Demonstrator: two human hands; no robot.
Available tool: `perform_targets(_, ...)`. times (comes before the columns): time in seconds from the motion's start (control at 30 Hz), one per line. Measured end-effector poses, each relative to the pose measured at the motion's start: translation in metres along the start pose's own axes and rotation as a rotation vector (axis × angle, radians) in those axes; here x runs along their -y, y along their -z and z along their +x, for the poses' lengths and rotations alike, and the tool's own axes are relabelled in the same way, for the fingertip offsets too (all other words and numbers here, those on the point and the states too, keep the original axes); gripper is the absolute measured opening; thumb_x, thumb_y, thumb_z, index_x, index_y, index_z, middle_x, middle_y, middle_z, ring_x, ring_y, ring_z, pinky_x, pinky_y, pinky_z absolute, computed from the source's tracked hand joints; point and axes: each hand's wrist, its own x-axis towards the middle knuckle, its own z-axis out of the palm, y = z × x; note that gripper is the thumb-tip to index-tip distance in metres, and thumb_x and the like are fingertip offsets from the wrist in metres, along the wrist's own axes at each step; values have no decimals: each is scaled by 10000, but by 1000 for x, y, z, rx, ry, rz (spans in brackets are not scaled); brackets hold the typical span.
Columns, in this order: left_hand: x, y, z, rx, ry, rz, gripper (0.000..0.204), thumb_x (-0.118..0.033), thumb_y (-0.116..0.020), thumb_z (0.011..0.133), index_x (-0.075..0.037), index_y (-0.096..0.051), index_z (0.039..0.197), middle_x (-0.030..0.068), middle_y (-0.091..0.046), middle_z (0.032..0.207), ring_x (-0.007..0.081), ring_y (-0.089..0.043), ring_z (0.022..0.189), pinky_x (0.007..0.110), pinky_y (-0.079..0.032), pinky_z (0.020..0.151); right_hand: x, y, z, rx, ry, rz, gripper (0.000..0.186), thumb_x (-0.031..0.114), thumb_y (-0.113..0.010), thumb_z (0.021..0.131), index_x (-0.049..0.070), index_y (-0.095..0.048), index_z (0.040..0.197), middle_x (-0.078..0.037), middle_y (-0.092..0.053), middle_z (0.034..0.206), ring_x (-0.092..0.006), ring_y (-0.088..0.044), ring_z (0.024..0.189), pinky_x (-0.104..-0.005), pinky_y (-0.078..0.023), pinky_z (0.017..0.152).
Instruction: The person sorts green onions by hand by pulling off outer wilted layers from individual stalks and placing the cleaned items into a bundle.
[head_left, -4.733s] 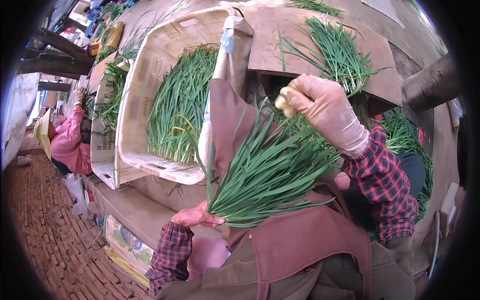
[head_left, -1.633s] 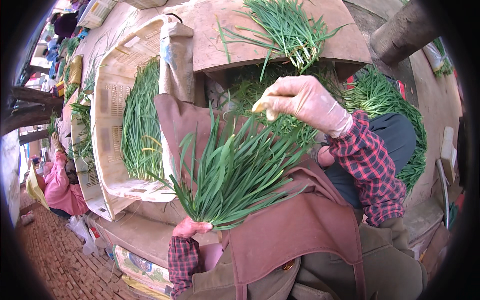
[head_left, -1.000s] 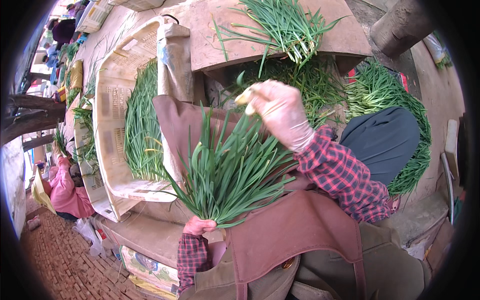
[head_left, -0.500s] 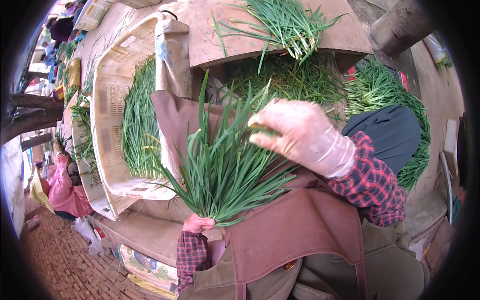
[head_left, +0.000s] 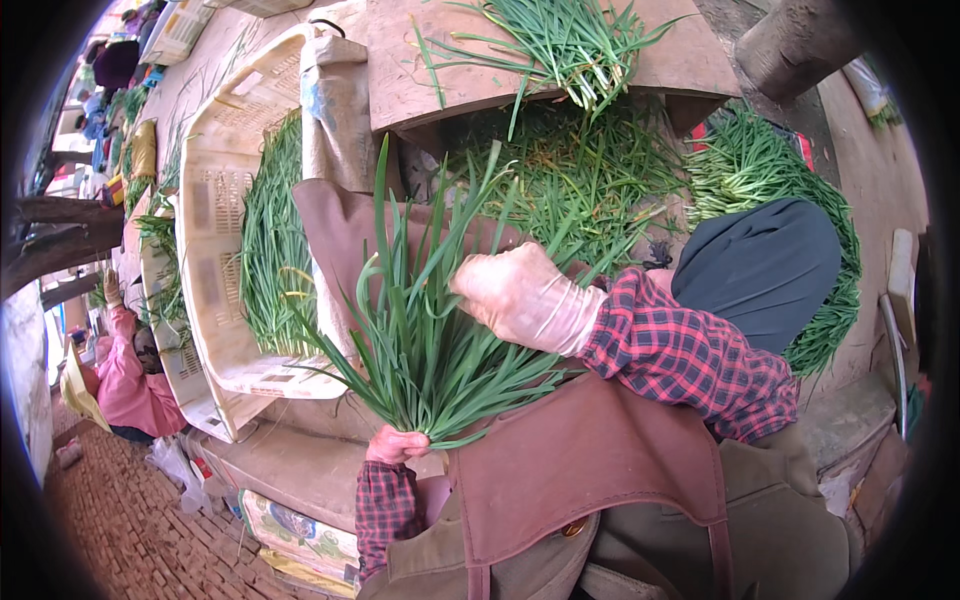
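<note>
My left hand [head_left: 398,443] is closed round the lower end of a fanned bunch of garlic chives [head_left: 425,365], whose long flat green leaves spread upward over my brown apron [head_left: 590,465]. My right hand [head_left: 525,300], in a thin pale glove, is at the upper right side of the bunch. Its fingers are curled in against the leaves, and whatever they pinch is hidden. Both arms wear red-and-navy checked sleeves.
A white plastic crate [head_left: 212,220] of garlic chives stands left. Ahead, a low wooden board [head_left: 410,80] bears a loose bundle [head_left: 590,55]; scattered leaves [head_left: 570,175] lie beneath it. More chives [head_left: 745,170] are piled right, beside a dark-cloth-covered knee [head_left: 765,265]. A person in pink [head_left: 140,385] sits far left.
My right hand has moved left and slightly down, from beside the bunch to against its leaves. My left hand keeps its hold on the garlic chives, almost unmoved.
</note>
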Motion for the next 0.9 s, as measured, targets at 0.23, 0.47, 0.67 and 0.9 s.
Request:
perform_targets(0.23,-12,-14,7,52,12,51,228,-71,-674,898,-18,-577,698,15,-471,622,129,-392,542,295,-281,535,-17,19,-13,-432,-226,163,89,-38,-648,861,-14,-679,941,-89,-703,850,-139,-647,633,-240,-537,577)
perform_targets(0.47,-15,-24,6,44,-18,-64,127,-43,-698,873,4,-613,790,4,-475,629,109,-388,528,275,-262,507,-46,90,-23,-357,-570,378,134,50,-698,887,-8,-729,1004,-61,-714,928,-99,-631,696,-234,-506,655)
perform_targets(0.67,1,1,9,102,-34,-58,271,-19,-719,840,19,-573,1064,-12,-458,635,82,-355,510,271,-240,477,-23,105,-7,-415,-56,-158,189,17,-737,792,28,-728,981,-112,-717,1083,-248,-662,954,-354,-500,876)
perform_targets(0.9,-8,-8,9,120,-40,-96,296,0,-708,835,29,-571,1095,12,-500,672,92,-365,509,271,-247,479,-12,42,10,-113,25,108,237,140,-731,807,49,-674,1018,-113,-694,1071,-292,-677,930,-387,-548,788)
